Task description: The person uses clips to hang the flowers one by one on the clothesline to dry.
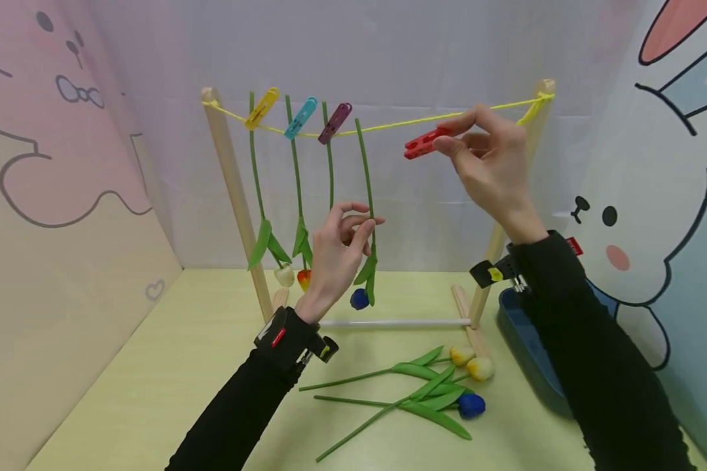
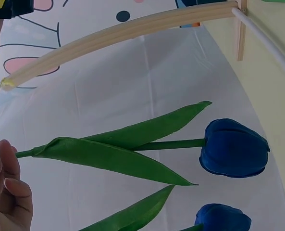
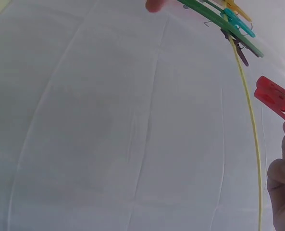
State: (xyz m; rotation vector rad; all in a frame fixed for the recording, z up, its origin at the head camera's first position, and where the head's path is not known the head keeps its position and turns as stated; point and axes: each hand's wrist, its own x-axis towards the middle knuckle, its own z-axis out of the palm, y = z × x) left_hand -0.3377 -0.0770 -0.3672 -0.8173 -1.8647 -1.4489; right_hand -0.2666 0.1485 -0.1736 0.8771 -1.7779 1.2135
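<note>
My left hand (image 1: 337, 252) pinches the stem of an artificial blue tulip (image 1: 359, 299), held head-down with its stem top rising past the yellow string (image 1: 400, 123). In the left wrist view this blue bloom (image 2: 234, 148) and its leaves show up close. To the right, my right hand (image 1: 495, 167) grips a red clothespin (image 1: 421, 144) between thumb and fingers, apart from the stem and near the string. Three stems hang on the string under a yellow clothespin (image 1: 262, 108), a light blue clothespin (image 1: 300, 118) and a purple clothespin (image 1: 334, 123); my left hand hides the third bloom in the head view.
Wooden posts (image 1: 230, 176) hold the string at both ends, joined low down by a white rod (image 1: 395, 323). Several loose tulips (image 1: 430, 392), yellow-white and blue, lie on the table (image 1: 153, 392). A dark blue basin (image 1: 530, 353) stands at the right, partly behind my right arm.
</note>
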